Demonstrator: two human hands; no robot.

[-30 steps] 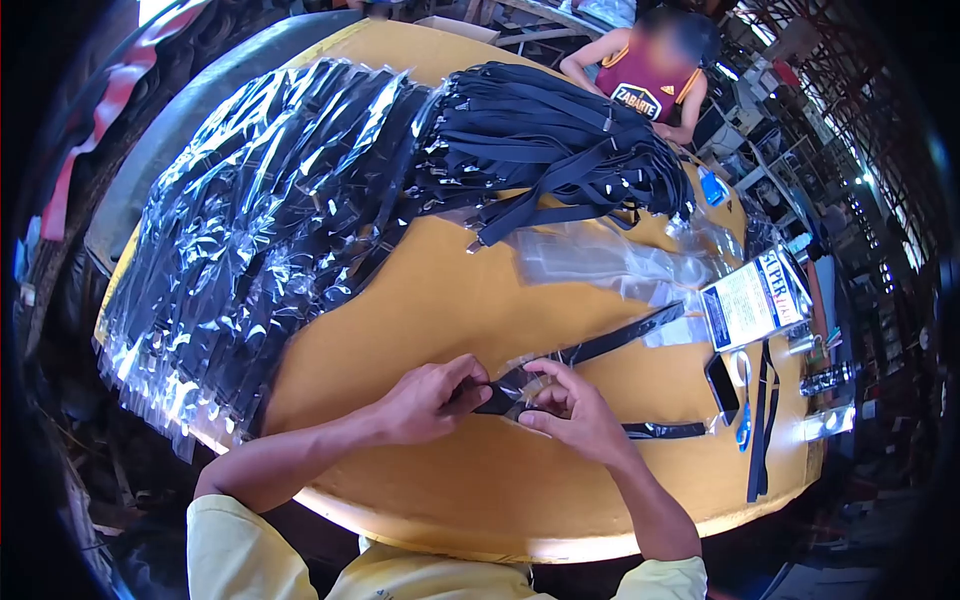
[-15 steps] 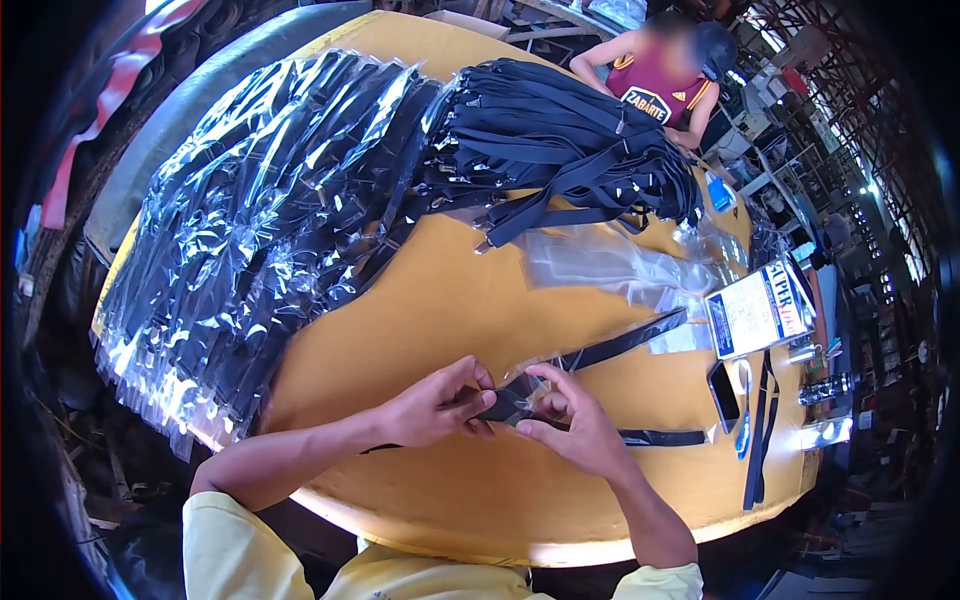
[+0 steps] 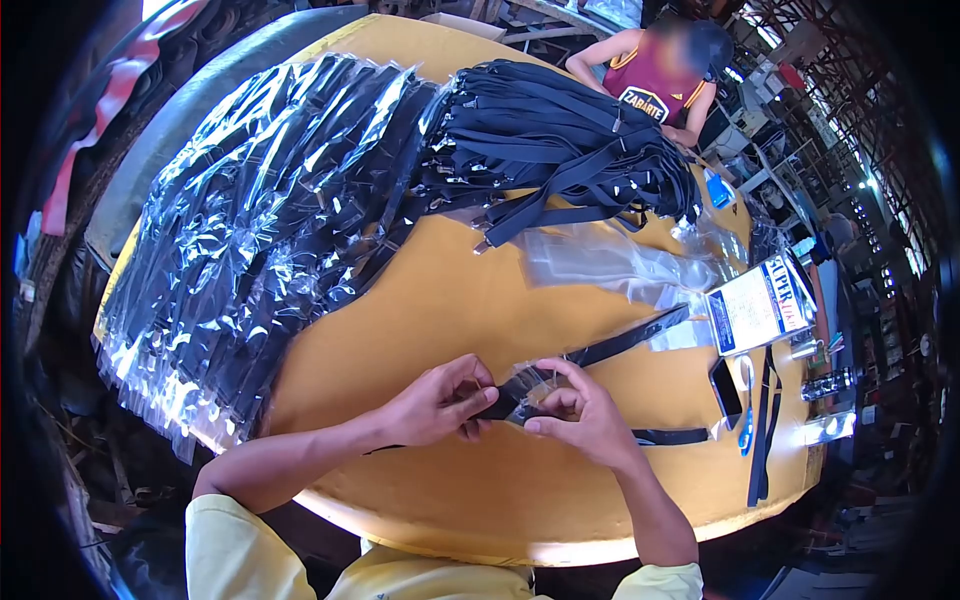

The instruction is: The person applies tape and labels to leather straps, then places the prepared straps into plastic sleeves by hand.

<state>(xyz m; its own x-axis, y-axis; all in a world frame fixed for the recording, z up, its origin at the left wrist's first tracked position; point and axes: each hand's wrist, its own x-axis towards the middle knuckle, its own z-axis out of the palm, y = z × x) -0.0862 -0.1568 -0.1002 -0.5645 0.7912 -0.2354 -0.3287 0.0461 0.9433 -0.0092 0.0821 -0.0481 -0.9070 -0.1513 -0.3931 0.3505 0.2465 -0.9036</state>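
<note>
Between my hands is a black strap (image 3: 520,392) with clear plastic film around part of it. My left hand (image 3: 448,400) pinches its left end between thumb and fingers. On the right side, my right hand (image 3: 580,412) has its thumb and curled fingers on the strap and film. From there, one strap length (image 3: 640,338) in film runs up to the right, and another (image 3: 672,437) lies to the right, near the table's front. A thin dark end shows just below my left wrist.
On the yellow table (image 3: 430,310) lie a large pile of plastic-wrapped straps (image 3: 250,220), unwrapped black straps (image 3: 560,140), clear bags (image 3: 610,265), a printed box (image 3: 760,308), a phone (image 3: 724,392) and scissors (image 3: 746,410). Another person (image 3: 655,75) leans at the far edge.
My right hand has shifted slightly right, and its fingers have moved on the film and strap. My left hand has barely moved, still pinching the strap.
</note>
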